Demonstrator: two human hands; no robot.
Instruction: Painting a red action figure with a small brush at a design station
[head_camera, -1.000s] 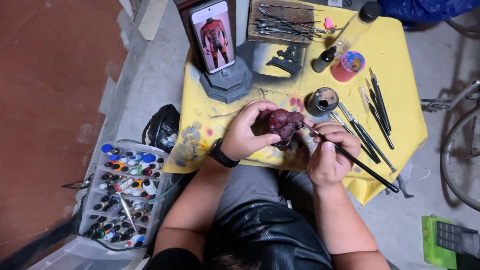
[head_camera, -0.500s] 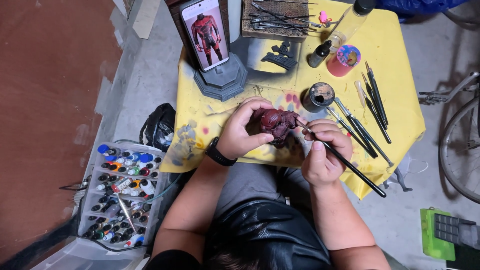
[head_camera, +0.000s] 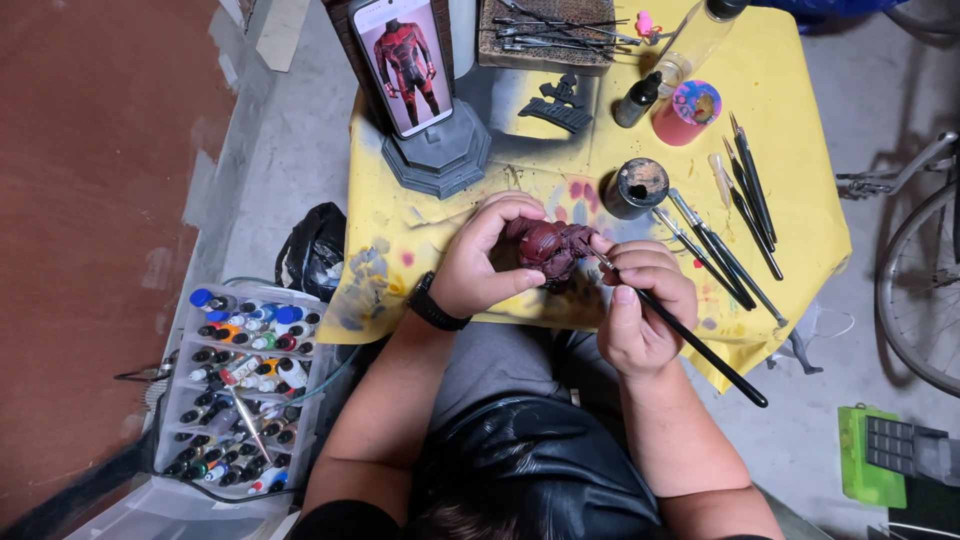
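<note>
Risk first: the dark red figure torso (head_camera: 548, 250) is held in the air just over the near edge of the yellow table (head_camera: 800, 215), not resting on it. If the grip loosens it likely drops into the lap or onto the floor. Brush tip sits right at the figure's right side, so a twitch would probably smear paint across finished areas

Second risk: the open paint pot (head_camera: 636, 186) stands just beyond the brush hand, near the row of spare brushes (head_camera: 725, 240) towards the table's right edge. An elbow swing could tip it

Left hand (head_camera: 480, 262): fingers curled round the torso, thumb under, forefinger arched over the top, closed firmly on it. Black watch (head_camera: 432, 303) on that wrist

Right hand (head_camera: 640, 310): fingers pressed together in a pen grip, pinching a long black paintbrush (head_camera: 690, 340), handle trailing back past the near edge

Phone (head_camera: 405, 62) showing a red suited figure leans on a grey stand at the far left corner. Tray of paint bottles (head_camera: 245, 390) sits on the floor, left of the table
</note>
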